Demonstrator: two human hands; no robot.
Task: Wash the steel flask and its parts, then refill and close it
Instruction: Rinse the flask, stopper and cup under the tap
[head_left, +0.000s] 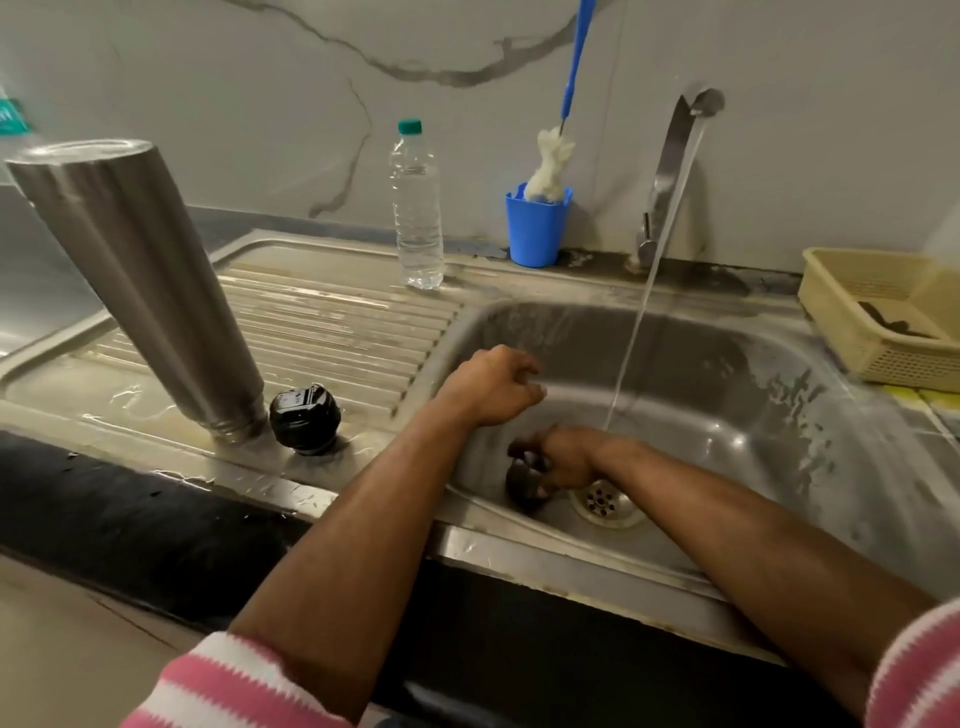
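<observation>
Nearest me, the right hand (563, 457) is low in the sink (727, 364), fingers curled round a small dark flask part (524, 486) beside the drain (602, 501), just under the running stream, presumably to rinse it. The left hand (491, 387) hovers above the basin's left edge, loosely curled and holding nothing, likely waiting to help. On the wet drainboard (332, 317) the steel flask (140, 280) stands upside down on its mouth, seemingly so it can drain, with the black lid (305, 418) touching or just beside its neck. Farther back stand a plastic water bottle (417, 208), a blue cup (536, 226) holding a bottle brush (551, 166), the tap (670, 171), and a yellow basket (883, 317) to the right.
</observation>
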